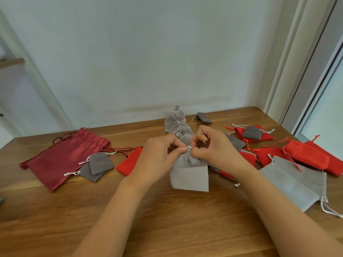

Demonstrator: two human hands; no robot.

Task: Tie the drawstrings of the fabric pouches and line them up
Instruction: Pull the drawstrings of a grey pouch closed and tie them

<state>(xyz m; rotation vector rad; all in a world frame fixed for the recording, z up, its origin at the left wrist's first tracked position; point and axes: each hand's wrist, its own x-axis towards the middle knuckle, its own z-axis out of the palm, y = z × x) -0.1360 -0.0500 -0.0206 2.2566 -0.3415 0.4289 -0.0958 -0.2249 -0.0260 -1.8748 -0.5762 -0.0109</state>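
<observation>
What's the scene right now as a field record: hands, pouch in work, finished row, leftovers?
left hand: pinches white drawstring at pouch neck
right hand: pinches the same drawstring
pouch in work: light grey pouch, neck gathered
finished row: tied grey pouches, lined up beyond the hands
leftovers: large dark red pouch at left, red pouches at right, loose on wooden table

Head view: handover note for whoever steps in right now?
Left hand and right hand: both pinch the white drawstring at the neck of the light grey pouch, knot in progress.
Done: a row of tied grey pouches lies just behind it.
Left: finish this knot, add it to the row; then the loose pouches: dark red pouch and dark grey pair on the left, red pouches and large grey pouch on the right.
</observation>
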